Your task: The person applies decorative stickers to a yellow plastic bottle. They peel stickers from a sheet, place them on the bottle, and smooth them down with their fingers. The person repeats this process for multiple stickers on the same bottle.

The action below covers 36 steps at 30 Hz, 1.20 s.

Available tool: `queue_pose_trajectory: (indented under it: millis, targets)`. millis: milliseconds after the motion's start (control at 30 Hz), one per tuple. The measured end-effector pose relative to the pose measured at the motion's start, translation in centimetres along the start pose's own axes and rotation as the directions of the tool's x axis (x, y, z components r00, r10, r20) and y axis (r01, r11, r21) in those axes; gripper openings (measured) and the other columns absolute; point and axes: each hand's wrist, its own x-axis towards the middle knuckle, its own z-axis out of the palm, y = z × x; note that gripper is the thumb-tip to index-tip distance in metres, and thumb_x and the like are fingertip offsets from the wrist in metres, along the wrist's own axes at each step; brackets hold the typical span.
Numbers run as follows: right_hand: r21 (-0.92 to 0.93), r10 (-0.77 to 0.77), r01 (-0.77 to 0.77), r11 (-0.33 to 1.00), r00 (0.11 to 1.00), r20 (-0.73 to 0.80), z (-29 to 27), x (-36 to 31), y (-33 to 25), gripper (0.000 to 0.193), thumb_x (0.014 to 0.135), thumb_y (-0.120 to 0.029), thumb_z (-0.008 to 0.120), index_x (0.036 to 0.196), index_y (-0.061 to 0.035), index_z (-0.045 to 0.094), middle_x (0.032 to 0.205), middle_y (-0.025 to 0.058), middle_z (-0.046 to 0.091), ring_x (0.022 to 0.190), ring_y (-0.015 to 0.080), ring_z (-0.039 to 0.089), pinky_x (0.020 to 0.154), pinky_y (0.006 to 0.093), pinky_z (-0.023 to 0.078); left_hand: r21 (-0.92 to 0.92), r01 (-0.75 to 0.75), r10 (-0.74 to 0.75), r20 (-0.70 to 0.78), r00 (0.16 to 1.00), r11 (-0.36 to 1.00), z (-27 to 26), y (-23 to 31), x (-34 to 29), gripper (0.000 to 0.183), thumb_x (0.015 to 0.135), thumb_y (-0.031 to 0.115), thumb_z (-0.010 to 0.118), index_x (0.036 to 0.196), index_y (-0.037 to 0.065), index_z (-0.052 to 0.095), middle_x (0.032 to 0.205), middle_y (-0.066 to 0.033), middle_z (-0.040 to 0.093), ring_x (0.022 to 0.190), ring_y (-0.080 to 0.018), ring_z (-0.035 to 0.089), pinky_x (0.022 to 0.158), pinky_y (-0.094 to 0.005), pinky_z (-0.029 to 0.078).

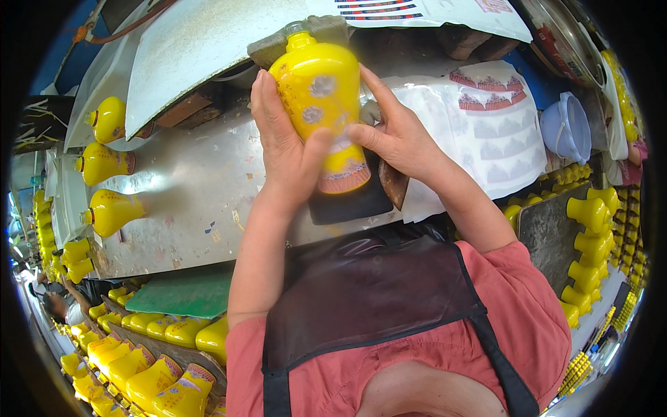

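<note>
A glossy yellow bottle-shaped vase point(325, 83) lies on its side in the middle, its neck pointing away from me. Pale flower decals mark its body, and a pink patterned band rings its base. My left hand point(283, 142) lies along the left side, thumb over the lower body. Against the right side rests my right hand point(399, 128), its thumb pressing a pale decal strip near the narrow lower part. Both hands grip the vase between them. Beneath it are a grey cloth-like pad point(264, 50) under the neck and a black pad point(347, 210) near the base.
Printed decal sheets point(500, 132) lie on the metal table point(187, 229) at right, with a pale blue bucket point(566, 128) beyond. Several yellow vases point(111, 212) lie along the left edge. More vases point(184, 393) fill racks at lower left and right. A white board point(229, 35) spans the back.
</note>
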Motion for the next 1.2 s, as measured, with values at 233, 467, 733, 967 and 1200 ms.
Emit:
queue_pose_trajectory:
  millis: [233, 467, 733, 967, 1200]
  targets:
    - [0.008, 0.004, -0.004, 1.0, 1.0, -0.001, 0.1, -0.2, 0.7, 0.095, 0.089, -0.031, 0.076, 0.165, -0.0077, 0.022, 0.147, 0.0285, 0.055, 0.125, 0.0356, 0.064, 0.105, 0.0397, 0.049, -0.003, -0.003, 0.003, 0.008, 1.0, 1.0, -0.1, -0.2, 0.0, 0.097, 0.092, 0.034, 0.066, 0.165, 0.006, 0.009, 0.162, -0.0288, 0.017, 0.15, -0.0466, 0.025, 0.123, -0.0523, 0.025]
    - [0.115, -0.008, 0.023, 0.993, 0.992, -0.13, -1.3, 0.8, -0.5, 0.06, 0.102, -0.038, 0.061, 0.153, -0.0077, 0.048, 0.122, 0.0165, 0.066, 0.098, 0.0213, 0.066, 0.085, 0.0311, 0.052, 0.038, -0.016, 0.016, -0.001, 1.0, 0.999, 0.0, -0.1, 0.1, 0.097, 0.091, 0.036, 0.066, 0.164, 0.006, 0.01, 0.163, -0.028, 0.018, 0.15, -0.0466, 0.024, 0.123, -0.0523, 0.024]
    - [0.173, -0.279, 0.278, 0.945, 0.96, -0.017, -2.8, 1.0, -3.9, 0.032, 0.096, -0.006, 0.067, 0.128, -0.0031, 0.062, 0.105, 0.0051, 0.069, 0.084, 0.011, 0.066, 0.073, 0.025, 0.054, 0.052, -0.018, 0.021, -0.046, 0.999, 0.998, 0.4, -0.1, 0.0, 0.098, 0.098, 0.057, 0.057, 0.165, 0.002, 0.01, 0.161, -0.0233, 0.023, 0.15, -0.0366, 0.026, 0.124, -0.0466, 0.021]
    - [-0.644, -0.805, 0.599, 0.475, 0.592, -0.044, -2.4, 1.9, -3.6, 0.029, 0.082, 0.002, 0.073, 0.109, -0.0086, 0.072, 0.099, 0.0116, 0.07, 0.083, 0.0297, 0.067, 0.072, 0.0378, 0.055, 0.029, -0.014, 0.014, -0.028, 1.0, 0.999, 0.3, -0.1, -0.1, 0.093, 0.093, 0.035, 0.061, 0.164, 0.003, 0.011, 0.165, -0.0275, 0.017, 0.154, -0.0458, 0.019, 0.126, -0.052, 0.019]
    - [-0.381, -0.796, 0.813, 0.441, 0.55, 0.254, -1.3, -3.7, 0.3, 0.028, 0.076, -0.002, 0.076, 0.102, -0.0119, 0.078, 0.103, 0.0105, 0.073, 0.086, 0.0302, 0.072, 0.072, 0.037, 0.057, -0.08, -0.018, 0.013, -0.056, 0.998, 0.997, 0.6, -0.1, -0.1, 0.079, 0.099, 0.027, 0.051, 0.165, 0.006, 0.013, 0.167, -0.0264, 0.015, 0.155, -0.0441, 0.019, 0.127, -0.0494, 0.019]
